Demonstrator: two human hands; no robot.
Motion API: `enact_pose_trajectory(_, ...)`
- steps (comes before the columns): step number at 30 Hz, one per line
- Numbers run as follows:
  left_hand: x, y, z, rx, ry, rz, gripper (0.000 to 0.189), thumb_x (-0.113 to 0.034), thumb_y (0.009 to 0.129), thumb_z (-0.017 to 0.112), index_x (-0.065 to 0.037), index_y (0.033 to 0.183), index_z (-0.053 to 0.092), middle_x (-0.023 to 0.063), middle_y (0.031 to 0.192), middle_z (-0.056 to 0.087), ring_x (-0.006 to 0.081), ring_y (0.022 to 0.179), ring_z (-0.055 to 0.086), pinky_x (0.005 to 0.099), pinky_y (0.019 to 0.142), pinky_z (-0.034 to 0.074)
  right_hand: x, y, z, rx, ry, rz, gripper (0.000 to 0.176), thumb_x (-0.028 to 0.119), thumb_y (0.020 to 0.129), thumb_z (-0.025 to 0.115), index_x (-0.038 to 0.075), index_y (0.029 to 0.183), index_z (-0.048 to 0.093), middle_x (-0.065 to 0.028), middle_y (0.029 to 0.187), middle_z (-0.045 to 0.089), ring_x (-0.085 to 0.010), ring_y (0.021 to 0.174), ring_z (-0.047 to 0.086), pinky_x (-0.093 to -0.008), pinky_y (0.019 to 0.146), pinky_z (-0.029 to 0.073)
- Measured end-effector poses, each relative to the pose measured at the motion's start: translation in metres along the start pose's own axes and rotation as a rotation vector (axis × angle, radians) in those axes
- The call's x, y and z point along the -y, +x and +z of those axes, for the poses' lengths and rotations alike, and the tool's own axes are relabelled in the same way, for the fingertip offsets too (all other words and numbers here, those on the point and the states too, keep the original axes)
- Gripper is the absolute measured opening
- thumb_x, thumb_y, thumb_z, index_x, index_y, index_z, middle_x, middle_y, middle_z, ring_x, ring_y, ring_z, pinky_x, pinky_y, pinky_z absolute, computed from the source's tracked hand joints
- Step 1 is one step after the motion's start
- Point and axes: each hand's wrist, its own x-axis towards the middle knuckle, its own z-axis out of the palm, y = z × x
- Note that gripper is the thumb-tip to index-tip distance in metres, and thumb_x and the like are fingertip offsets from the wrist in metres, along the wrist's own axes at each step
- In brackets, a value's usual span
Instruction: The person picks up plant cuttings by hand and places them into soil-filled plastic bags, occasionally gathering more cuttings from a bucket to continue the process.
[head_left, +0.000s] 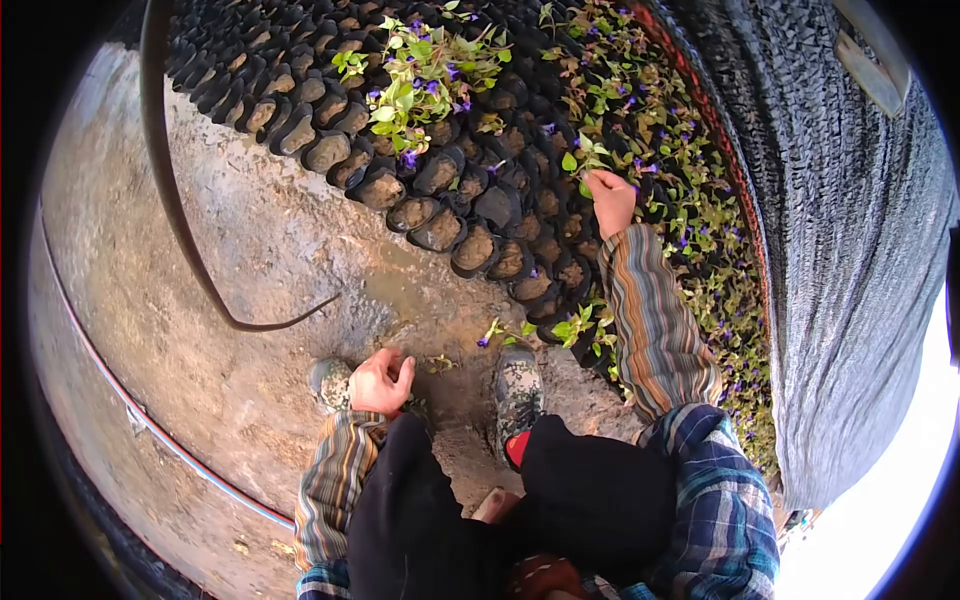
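My right hand reaches forward to the edge of the flowering plants, fingers pinched on the stem of a small green plant sprig. Around it stand several black nursery bags filled with brown soil. A leafy clump with purple flowers lies on top of the bags further off. Down by my knee, my left hand hangs over a camouflage boot, loosely curled with the thumb apart and nothing visible in it.
Wet, muddy concrete stretches to the left, crossed by a thin hose. A dark curved cable hangs across the view. Black shade netting rises along the right side. Loose sprigs lie near my right boot.
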Motion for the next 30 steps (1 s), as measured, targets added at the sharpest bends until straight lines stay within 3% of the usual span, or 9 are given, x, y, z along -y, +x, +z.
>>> enact_pose_trajectory(3, -0.003, 0.0, -0.003, 0.039, -0.005, -0.038, 0.027, -0.029, 0.084, 0.067, -0.004, 0.095, 0.067, 0.0121, 0.073, 0.068, 0.0266, 0.066, 0.067, 0.0367, 0.062, 0.053, -0.025, 0.003, 0.017, -0.043, -0.305, -0.085, 0.03, 0.016, 0.084, 0.076, -0.005, 0.104, 0.07, -0.0111, 0.093, 0.07, -0.0171, 0.082, 0.064, -0.0316, 0.073, 0.051)
enact_pose_trajectory(7, -0.002, 0.0, -0.001, 0.005, -0.018, -0.024, 0.026, -0.029, 0.083, 0.069, -0.005, 0.091, 0.067, 0.0096, 0.068, 0.066, 0.0252, 0.062, 0.065, 0.0366, 0.06, 0.053, 0.029, -0.018, 0.025, 0.075, -0.405, -0.011, 0.038, 0.015, 0.084, 0.074, -0.004, 0.115, 0.065, -0.012, 0.094, 0.068, -0.0217, 0.089, 0.065, -0.0371, 0.078, 0.053)
enact_pose_trajectory(10, -0.003, 0.0, -0.002, 0.005, -0.011, -0.017, 0.026, -0.029, 0.083, 0.069, -0.005, 0.091, 0.067, 0.0096, 0.068, 0.067, 0.0253, 0.061, 0.065, 0.0365, 0.06, 0.053, 0.045, -0.003, 0.024, 0.198, -0.545, 0.154, 0.041, 0.017, 0.084, 0.073, -0.003, 0.119, 0.063, -0.0112, 0.091, 0.067, -0.023, 0.086, 0.065, -0.0383, 0.077, 0.053)
enact_pose_trajectory(15, -0.004, -0.001, -0.003, 0.008, -0.019, -0.031, 0.026, -0.029, 0.084, 0.069, -0.004, 0.093, 0.067, 0.0114, 0.071, 0.068, 0.026, 0.064, 0.066, 0.0364, 0.061, 0.053, 0.033, 0.006, 0.017, 0.154, -0.628, 0.014, 0.033, 0.021, 0.085, 0.072, -0.002, 0.109, 0.068, -0.0124, 0.089, 0.069, -0.0231, 0.08, 0.065, -0.0366, 0.072, 0.054)
enact_pose_trajectory(17, -0.007, 0.0, -0.006, 0.058, -0.005, -0.067, 0.027, -0.028, 0.085, 0.068, -0.004, 0.097, 0.067, 0.0142, 0.076, 0.069, 0.0271, 0.069, 0.068, 0.0362, 0.064, 0.053, 0.027, 0.004, 0.015, 0.16, -0.605, 0.028, 0.029, 0.023, 0.086, 0.072, 0.002, 0.106, 0.07, -0.0127, 0.098, 0.067, -0.0256, 0.088, 0.064, -0.0415, 0.08, 0.051)
enact_pose_trajectory(20, 0.001, 0.0, -0.001, 0.046, -0.016, -0.053, 0.026, -0.028, 0.085, 0.068, -0.004, 0.096, 0.067, 0.0142, 0.076, 0.069, 0.0275, 0.069, 0.069, 0.0363, 0.064, 0.054, 0.022, -0.008, 0.024, 0.045, -0.816, -0.029, 0.027, 0.026, 0.086, 0.072, 0.008, 0.105, 0.072, -0.0123, 0.114, 0.062, -0.0296, 0.102, 0.06, -0.0504, 0.093, 0.043)
enact_pose_trajectory(24, 0.007, -0.001, 0.004, -0.031, -0.004, 0.031, 0.028, -0.031, 0.083, 0.069, -0.005, 0.092, 0.068, 0.0108, 0.067, 0.065, 0.0261, 0.062, 0.065, 0.0371, 0.06, 0.052, 0.001, -0.008, 0.027, 0.057, -1.043, -0.047, 0.026, 0.029, 0.086, 0.073, 0.013, 0.106, 0.072, -0.0108, 0.131, 0.05, -0.0347, 0.117, 0.05, -0.0594, 0.103, 0.028)
enact_pose_trajectory(27, 0.003, 0.0, 0.002, 0.014, -0.056, -0.039, 0.028, -0.031, 0.083, 0.069, -0.005, 0.093, 0.068, 0.0108, 0.066, 0.065, 0.0267, 0.063, 0.065, 0.0374, 0.061, 0.053, 0.055, -0.039, 0.035, 0.046, -0.836, 0.045, 0.03, 0.027, 0.083, 0.074, 0.011, 0.108, 0.068, -0.0122, 0.126, 0.052, -0.035, 0.115, 0.049, -0.0564, 0.103, 0.03)
enact_pose_trajectory(30, 0.005, 0.001, 0.004, -0.001, -0.055, -0.026, 0.028, -0.031, 0.083, 0.069, -0.005, 0.093, 0.068, 0.0107, 0.066, 0.065, 0.0268, 0.062, 0.065, 0.0375, 0.061, 0.053, 0.075, -0.057, 0.045, -0.104, -0.568, -0.252, 0.035, 0.023, 0.08, 0.075, 0.011, 0.112, 0.065, -0.013, 0.117, 0.056, -0.0332, 0.112, 0.05, -0.0519, 0.101, 0.033)
